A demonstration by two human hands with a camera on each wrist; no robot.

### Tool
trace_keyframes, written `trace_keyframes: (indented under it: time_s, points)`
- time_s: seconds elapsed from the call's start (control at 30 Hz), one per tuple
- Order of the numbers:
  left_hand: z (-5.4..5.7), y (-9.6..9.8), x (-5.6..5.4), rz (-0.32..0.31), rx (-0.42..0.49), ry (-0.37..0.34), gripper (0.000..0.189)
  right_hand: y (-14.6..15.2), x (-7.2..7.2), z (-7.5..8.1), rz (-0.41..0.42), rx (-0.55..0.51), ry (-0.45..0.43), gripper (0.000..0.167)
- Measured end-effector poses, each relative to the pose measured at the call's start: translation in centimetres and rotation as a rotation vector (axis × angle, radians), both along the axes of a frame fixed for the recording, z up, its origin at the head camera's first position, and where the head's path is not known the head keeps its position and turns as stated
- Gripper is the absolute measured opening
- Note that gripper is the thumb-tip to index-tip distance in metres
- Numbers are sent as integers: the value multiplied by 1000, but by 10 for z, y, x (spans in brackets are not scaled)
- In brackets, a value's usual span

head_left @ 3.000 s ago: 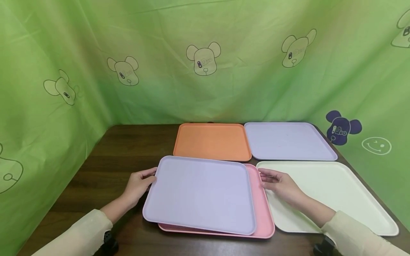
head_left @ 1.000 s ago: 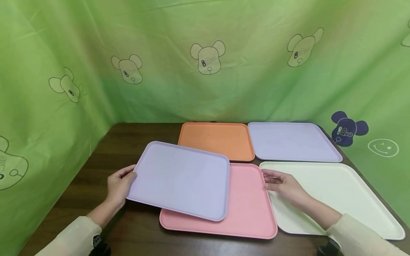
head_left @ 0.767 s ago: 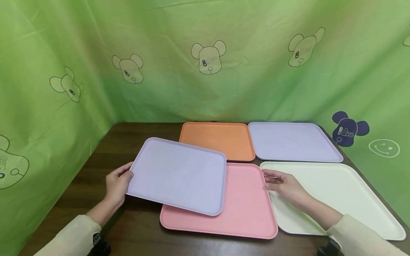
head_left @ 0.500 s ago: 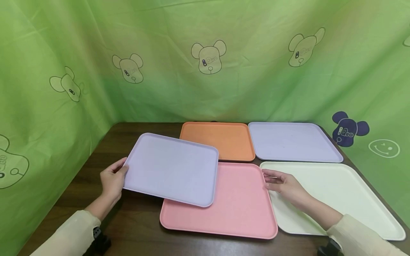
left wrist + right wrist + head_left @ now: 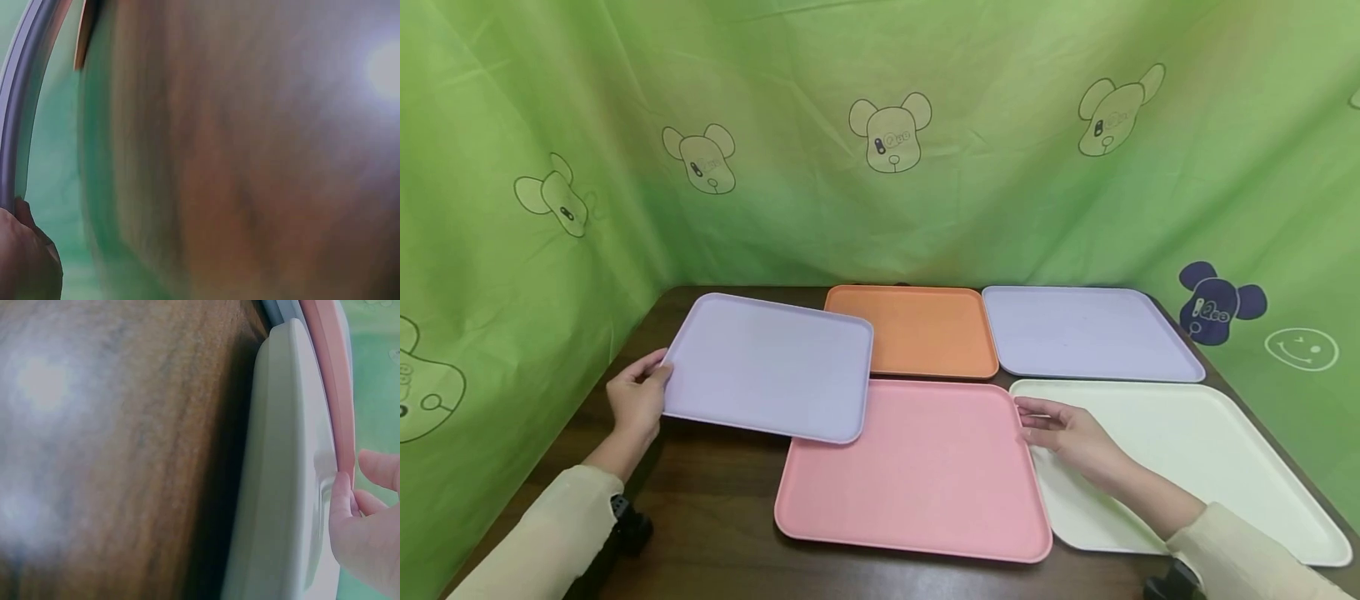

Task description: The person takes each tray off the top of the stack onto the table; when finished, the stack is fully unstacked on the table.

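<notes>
My left hand [image 5: 636, 400] grips the left edge of a lavender tray [image 5: 767, 367], thumb on top. The tray is tilted and raised; it overlaps the orange tray and the pink tray's far left corner in the head view. In the left wrist view the tray edge [image 5: 14, 125] runs up from the hand [image 5: 28, 256]. A pink tray [image 5: 917, 483] lies flat in front. My right hand [image 5: 1067, 433] rests at its right edge, fingertips touching the rim. In the right wrist view one finger [image 5: 378, 470] is held apart above the pink rim [image 5: 334, 387].
An orange tray [image 5: 917, 333] and a second lavender tray [image 5: 1090, 333] lie along the back. A white tray [image 5: 1172, 475] lies at the right, beneath the right hand and forearm. The dark wooden table [image 5: 707, 508] meets a green curtain [image 5: 790, 217] behind it.
My left hand has carried the lavender tray left and back off most of the pink tray, lifting it and uncovering the pink surface. The right hand has stayed at the pink rim.
</notes>
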State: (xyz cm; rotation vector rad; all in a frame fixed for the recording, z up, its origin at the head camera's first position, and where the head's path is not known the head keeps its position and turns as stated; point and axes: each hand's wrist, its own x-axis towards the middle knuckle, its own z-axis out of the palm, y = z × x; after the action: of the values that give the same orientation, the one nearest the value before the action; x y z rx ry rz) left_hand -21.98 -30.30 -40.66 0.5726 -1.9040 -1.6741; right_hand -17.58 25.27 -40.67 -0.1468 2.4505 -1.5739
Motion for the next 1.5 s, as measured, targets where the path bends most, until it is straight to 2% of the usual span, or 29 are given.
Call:
trace_keyframes:
  time_s: [0.23, 0.37, 0.57, 0.63, 0.8, 0.97, 1.23, 1.5]
  points:
    - [6, -21, -18, 40, 63, 30, 31, 2, -1, 1, -3, -17, -7, 62]
    - [8, -33, -27, 63, 97, 15, 31, 2, -2, 1, -1, -18, -4, 62]
    - [9, -50, -37, 92, 159, 31, 28, 0, -2, 1, -6, -20, -4, 62]
    - [10, -54, -38, 107, 191, 40, 27, -1, -2, 1, -7, -26, -1, 61]
    - [11, -63, -40, 137, 192, 22, 28, -1, -2, 0, -6, -33, -5, 60]
    - [10, -66, -41, 123, 215, -29, 26, 0, -2, 0, -10, -40, 0, 59]
    - [10, -68, -43, 100, 266, -63, 23, 0, -1, 1, 0, -58, 4, 59]
    - [9, -71, -46, 82, 253, -117, 23, 1, 0, 1, 8, -67, 2, 59]
